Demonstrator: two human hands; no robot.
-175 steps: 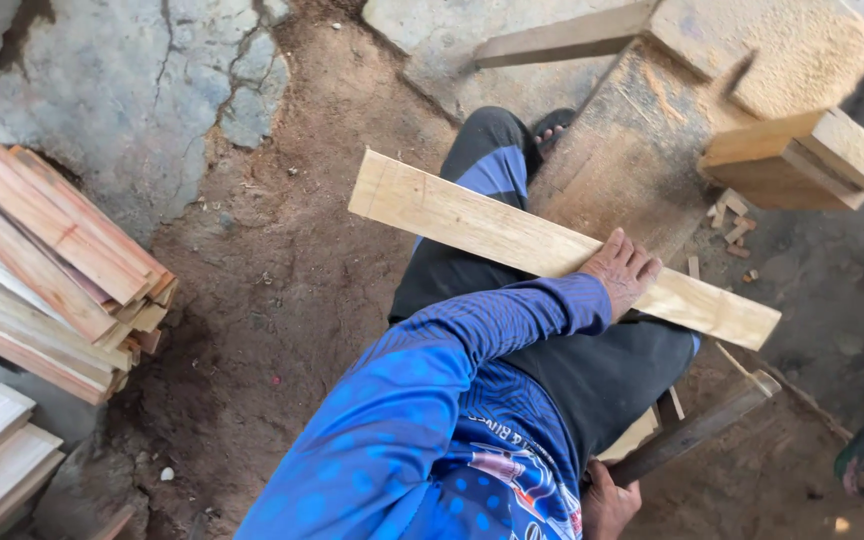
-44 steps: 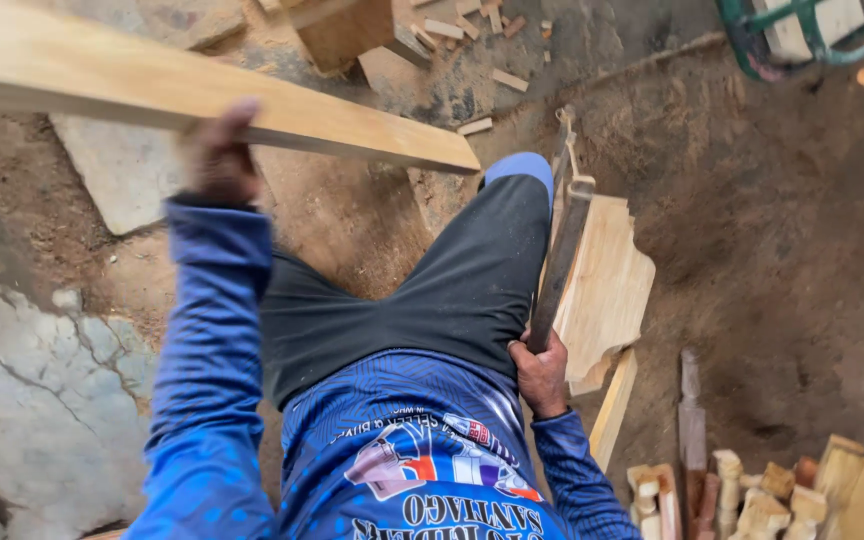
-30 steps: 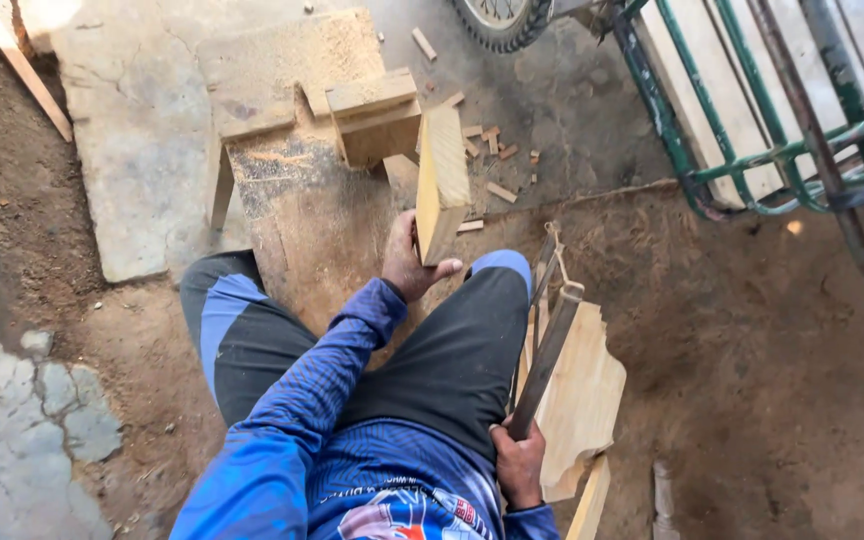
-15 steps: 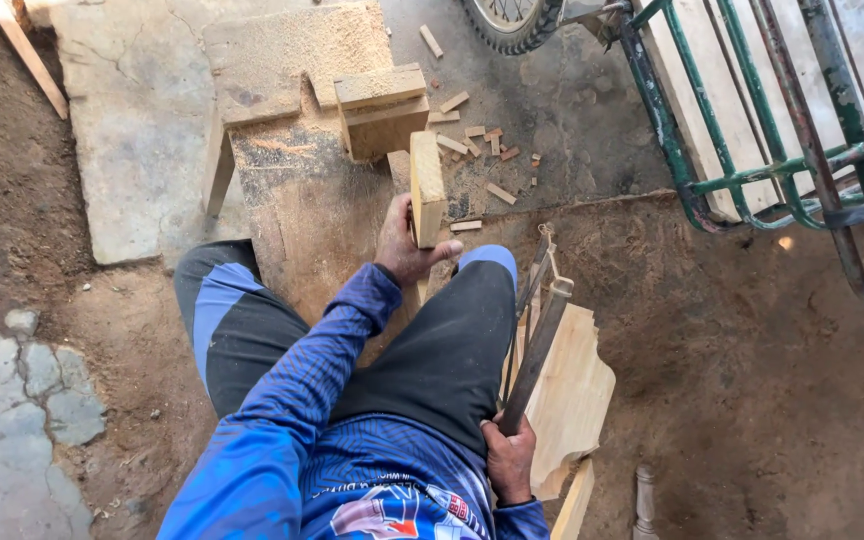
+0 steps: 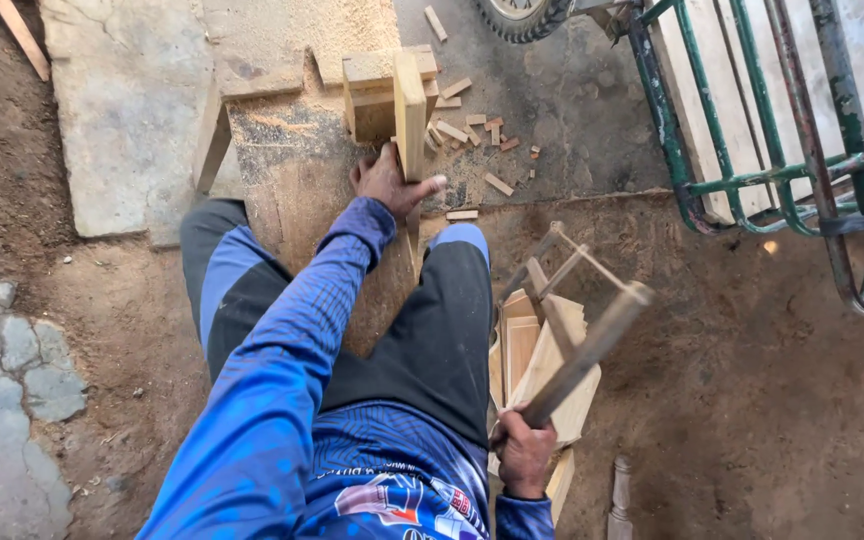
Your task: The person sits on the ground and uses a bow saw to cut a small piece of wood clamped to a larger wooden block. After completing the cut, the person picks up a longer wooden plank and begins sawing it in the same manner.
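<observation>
One plank (image 5: 410, 110) inside left fingers (image 5: 422, 187)

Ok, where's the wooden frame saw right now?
In the head view, the frame saw is lower right, held up in the right hand beside the right thigh, above stacked wood offcuts.

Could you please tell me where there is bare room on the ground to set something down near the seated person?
Bare dirt lies right of the saw, below the green frame, and left of the slab. It is crowded around the offcuts and block.
</observation>
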